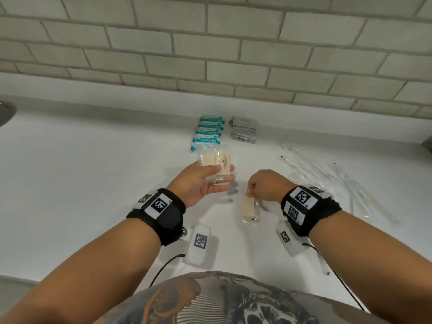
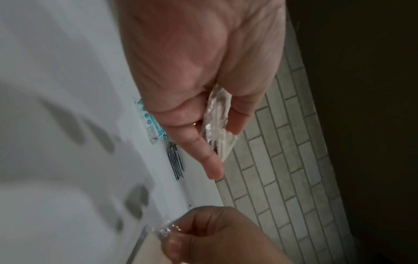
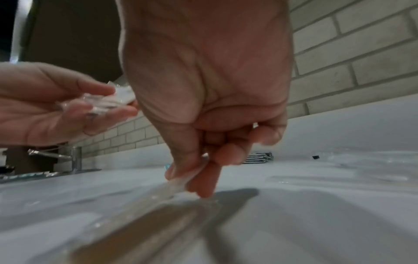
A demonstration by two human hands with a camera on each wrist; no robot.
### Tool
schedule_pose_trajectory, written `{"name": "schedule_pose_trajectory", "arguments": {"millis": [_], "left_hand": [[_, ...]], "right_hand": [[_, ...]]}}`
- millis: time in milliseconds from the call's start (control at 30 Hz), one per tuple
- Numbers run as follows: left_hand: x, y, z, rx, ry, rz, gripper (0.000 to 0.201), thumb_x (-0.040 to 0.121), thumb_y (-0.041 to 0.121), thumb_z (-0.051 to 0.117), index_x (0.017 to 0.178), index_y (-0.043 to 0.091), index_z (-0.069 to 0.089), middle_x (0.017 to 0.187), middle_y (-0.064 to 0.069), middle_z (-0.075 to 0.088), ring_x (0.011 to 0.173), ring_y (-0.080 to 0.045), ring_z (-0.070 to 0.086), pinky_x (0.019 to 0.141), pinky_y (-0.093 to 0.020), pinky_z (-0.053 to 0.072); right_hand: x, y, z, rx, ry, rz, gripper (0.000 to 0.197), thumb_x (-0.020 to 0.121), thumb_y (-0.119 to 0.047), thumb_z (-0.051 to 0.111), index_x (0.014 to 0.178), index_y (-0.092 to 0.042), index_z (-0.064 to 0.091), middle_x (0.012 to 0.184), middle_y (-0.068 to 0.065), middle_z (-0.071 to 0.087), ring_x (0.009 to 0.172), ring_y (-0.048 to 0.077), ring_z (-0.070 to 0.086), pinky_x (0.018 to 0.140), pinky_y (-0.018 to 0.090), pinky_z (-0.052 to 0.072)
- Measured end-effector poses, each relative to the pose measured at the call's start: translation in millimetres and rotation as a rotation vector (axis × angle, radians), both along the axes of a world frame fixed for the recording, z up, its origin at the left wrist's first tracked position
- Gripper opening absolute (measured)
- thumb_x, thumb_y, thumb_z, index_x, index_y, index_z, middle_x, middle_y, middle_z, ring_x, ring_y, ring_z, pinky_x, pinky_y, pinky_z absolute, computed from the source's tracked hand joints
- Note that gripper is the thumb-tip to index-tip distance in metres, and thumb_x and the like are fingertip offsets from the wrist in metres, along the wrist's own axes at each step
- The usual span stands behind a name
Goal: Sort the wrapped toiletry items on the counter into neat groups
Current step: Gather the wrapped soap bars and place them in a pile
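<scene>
Left hand (image 1: 205,181) fingers grip stacked wrapped soaps (image 1: 216,166). Right hand (image 1: 265,187) fingers pinch one soap's (image 1: 248,206) wrapper edge just below them on the surface (image 1: 93,171); slick film may slip.

soap bar (image 3: 144,230) blurred and edge-cropped, sachet stack (image 3: 260,157) half-hidden behind right hand (image 3: 203,89)

Clear-wrapped cream soap bars (image 1: 216,163) held up; another wrapped bar (image 1: 247,206) lying on counter.
</scene>
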State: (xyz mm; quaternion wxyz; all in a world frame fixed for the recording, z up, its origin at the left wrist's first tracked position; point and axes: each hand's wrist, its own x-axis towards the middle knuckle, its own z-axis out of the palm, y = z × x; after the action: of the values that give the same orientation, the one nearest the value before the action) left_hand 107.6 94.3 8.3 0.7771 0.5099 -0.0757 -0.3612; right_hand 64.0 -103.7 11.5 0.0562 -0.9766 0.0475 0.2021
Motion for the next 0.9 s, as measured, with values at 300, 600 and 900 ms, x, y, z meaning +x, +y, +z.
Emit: {"name": "schedule_pose_trajectory", "arguments": {"millis": [300, 600, 900], "left_hand": [[24, -1, 24, 0.046, -0.131, 0.047, 0.034, 0.097, 0.01, 0.051, 0.131, 0.013, 0.051, 0.127, -0.019, 0.061, 0.112, -0.033, 0.062, 0.085, -0.034, 0.057], [10, -15, 13, 0.161, -0.351, -0.064, 0.036, 0.097, 0.021, 0.055, 0.131, 0.011, 0.052, 0.113, -0.014, 0.064, 0.105, -0.027, 0.063, 0.091, -0.035, 0.054], [17, -12, 16, 0.193, -0.291, 0.157, 0.02, 0.088, -0.003, 0.061, 0.101, 0.011, 0.055, 0.092, -0.017, 0.061, 0.08, -0.022, 0.065, 0.074, -0.031, 0.058]], "right_hand": [[21, 17, 55, 0.883, -0.481, -0.326, 0.026, 0.091, -0.041, 0.059, 0.094, -0.017, 0.069, 0.088, -0.001, 0.072, 0.063, 0.012, 0.057, 0.064, 0.025, 0.044], [13, 29, 41, 1.086, -0.407, -0.403, 0.021, 0.091, -0.024, 0.064, 0.078, -0.007, 0.064, 0.068, 0.006, 0.065, 0.061, 0.021, 0.061, 0.054, 0.031, 0.05], [15, 11, 48, 1.159, -0.403, -0.491, 0.01, 0.087, -0.007, 0.064, 0.082, -0.014, 0.059, 0.071, 0.007, 0.064, 0.047, 0.015, 0.058, 0.054, 0.032, 0.053]]}}
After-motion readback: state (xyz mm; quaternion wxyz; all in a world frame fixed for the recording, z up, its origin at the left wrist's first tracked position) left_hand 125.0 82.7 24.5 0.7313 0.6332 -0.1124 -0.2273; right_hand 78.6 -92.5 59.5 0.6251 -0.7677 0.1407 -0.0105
